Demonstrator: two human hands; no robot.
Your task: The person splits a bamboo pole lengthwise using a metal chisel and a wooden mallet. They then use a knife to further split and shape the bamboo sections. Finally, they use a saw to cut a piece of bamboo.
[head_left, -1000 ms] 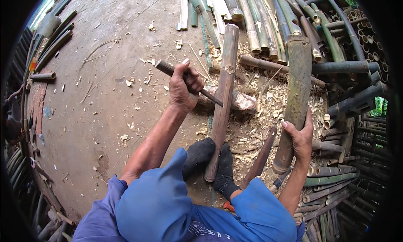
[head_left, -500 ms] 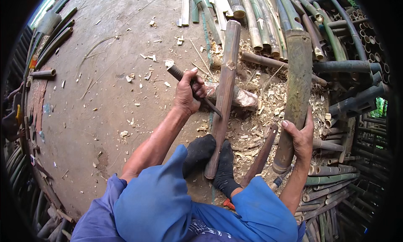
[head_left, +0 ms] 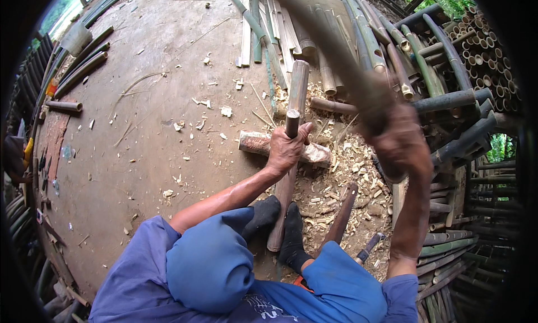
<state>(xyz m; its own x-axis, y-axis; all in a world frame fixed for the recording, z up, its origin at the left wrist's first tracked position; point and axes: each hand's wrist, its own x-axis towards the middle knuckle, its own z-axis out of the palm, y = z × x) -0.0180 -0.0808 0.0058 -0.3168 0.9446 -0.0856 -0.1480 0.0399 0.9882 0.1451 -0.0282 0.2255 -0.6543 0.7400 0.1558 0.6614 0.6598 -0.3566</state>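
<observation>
My left hand point(head_left: 287, 150) is wrapped round the dark handle of a chisel point(head_left: 292, 123). The chisel stands upright over a brown bamboo pole point(head_left: 284, 202), its blade hidden below my fist. A short pale log point(head_left: 255, 142) lies crosswise under the pole, and my dark-socked feet flank the pole's near end. Raised at the right, my right hand point(head_left: 400, 141) grips a thick bamboo club point(head_left: 342, 48). Both are blurred by motion, and the club slants up toward the far edge of the view.
Wood chips point(head_left: 358, 180) litter the ground right of the pole. A long brown flat piece point(head_left: 340, 216) and a dark-handled tool point(head_left: 370, 247) lie by my right leg. Bamboo poles point(head_left: 367, 37) lie at the back, with stacked bamboo point(head_left: 448, 239) along the right.
My right hand has lifted the bamboo club up from beside my right knee. My left hand has moved right, over the pole, turning the chisel from slanted to upright.
</observation>
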